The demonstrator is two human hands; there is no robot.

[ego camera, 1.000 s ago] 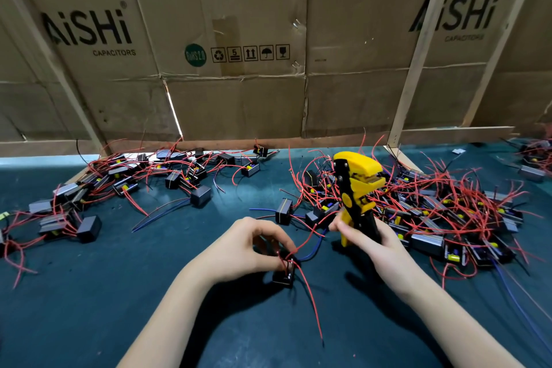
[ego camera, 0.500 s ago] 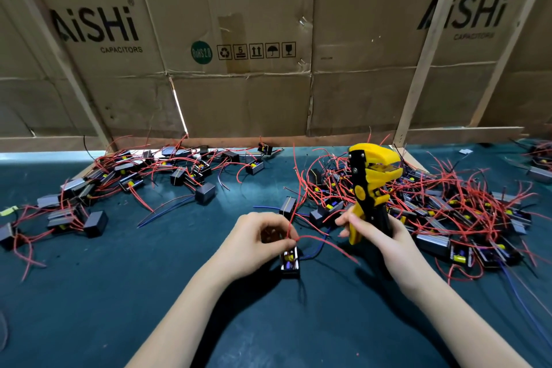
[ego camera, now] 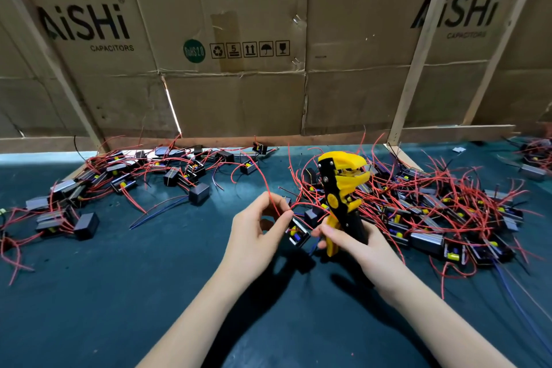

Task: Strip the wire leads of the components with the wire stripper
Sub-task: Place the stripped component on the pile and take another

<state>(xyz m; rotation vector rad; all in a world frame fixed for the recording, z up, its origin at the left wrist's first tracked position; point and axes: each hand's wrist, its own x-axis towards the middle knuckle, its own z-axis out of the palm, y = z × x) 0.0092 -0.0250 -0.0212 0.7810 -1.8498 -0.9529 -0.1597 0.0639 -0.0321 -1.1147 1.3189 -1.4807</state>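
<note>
My left hand [ego camera: 257,233] pinches a red wire lead [ego camera: 276,206] between thumb and fingers at the table's middle. The lead's small black component [ego camera: 297,234] hangs just right of that hand, lifted off the mat, with yellow and blue parts showing inside. My right hand [ego camera: 355,240] grips the black and yellow handles of the wire stripper [ego camera: 340,188], which stands upright with its yellow jaws pointing right. The red lead arcs up and across toward the stripper's body.
A heap of black components with red leads [ego camera: 433,206] lies to the right, behind the stripper. A second spread of components [ego camera: 119,179] covers the left back of the dark green mat [ego camera: 119,293]. Cardboard sheets [ego camera: 239,39] and wooden slats wall off the back.
My left hand has lifted the component off the mat and brought it right, close to the stripper. Its red lead now curves upward. My right hand keeps the stripper upright.
</note>
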